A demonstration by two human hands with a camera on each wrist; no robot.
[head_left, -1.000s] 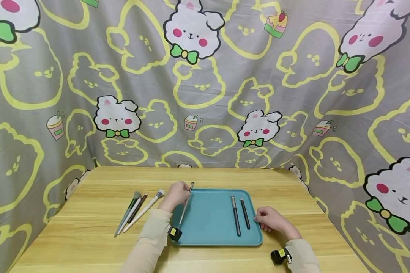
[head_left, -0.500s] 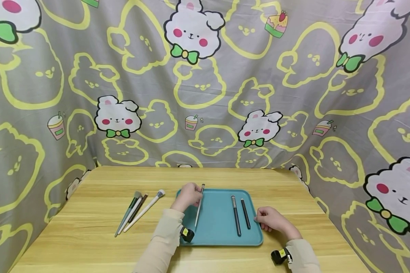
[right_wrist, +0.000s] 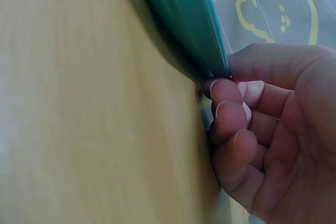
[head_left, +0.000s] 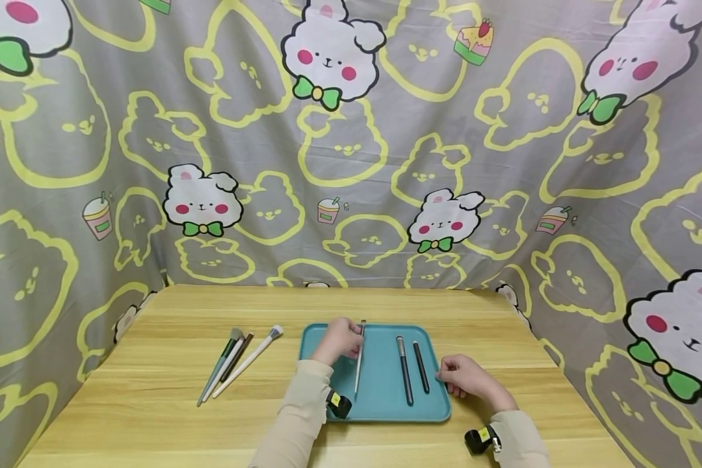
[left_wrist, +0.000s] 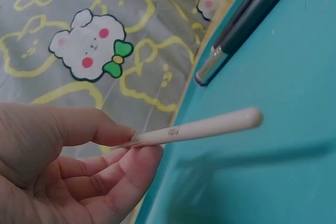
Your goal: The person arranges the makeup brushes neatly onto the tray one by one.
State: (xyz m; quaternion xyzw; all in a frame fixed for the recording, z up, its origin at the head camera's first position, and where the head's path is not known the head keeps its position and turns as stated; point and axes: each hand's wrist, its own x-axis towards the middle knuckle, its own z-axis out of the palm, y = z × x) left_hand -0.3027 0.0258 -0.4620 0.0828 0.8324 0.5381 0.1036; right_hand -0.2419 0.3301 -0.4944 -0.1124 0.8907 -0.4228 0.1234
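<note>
My left hand [head_left: 340, 339] pinches a slim makeup brush [head_left: 359, 374] with a pale handle between thumb and fingertips. In the left wrist view the handle [left_wrist: 210, 127] hangs above the blue-green tray [left_wrist: 283, 77] and casts a shadow on it; its bristle end is hidden there by my fingers. On the tray's right half lie two dark makeup brushes, a longer one [head_left: 406, 377] with a silvery ferrule and a shorter one [head_left: 422, 369]. At the right edge, my right hand [head_left: 467, 376] grips the tray's rim [right_wrist: 218, 35] between thumb and curled forefinger.
Left of the tray, several makeup brushes lie close together on the wooden table [head_left: 152, 364]: a green one [head_left: 218, 370], a brown one [head_left: 236, 356] and a white one [head_left: 248, 361] among them. A patterned cloth [head_left: 351, 195] hangs behind and at both sides.
My left hand has carried the pale brush rightward from the tray's left edge towards its middle. The right hand has stayed at the rim, and the two dark brushes lie unchanged.
</note>
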